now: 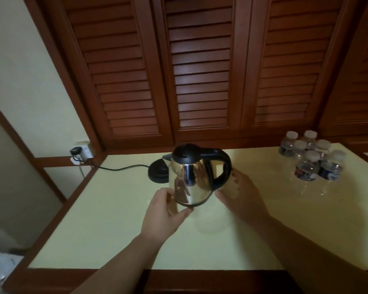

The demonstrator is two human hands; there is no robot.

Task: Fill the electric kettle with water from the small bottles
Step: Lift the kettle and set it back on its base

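Kettle (191,179) is off its base (158,171), over the pale tabletop (115,230). Left hand (165,211) cups its steel bottom; right hand (240,192) is by the black handle, grip unclear. Capped bottles (310,158) cluster far right.

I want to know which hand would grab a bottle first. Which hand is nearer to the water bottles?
Right. The right hand sits by the kettle handle, on the side facing the water bottles. The left hand is at the kettle's base, on its far side from them.
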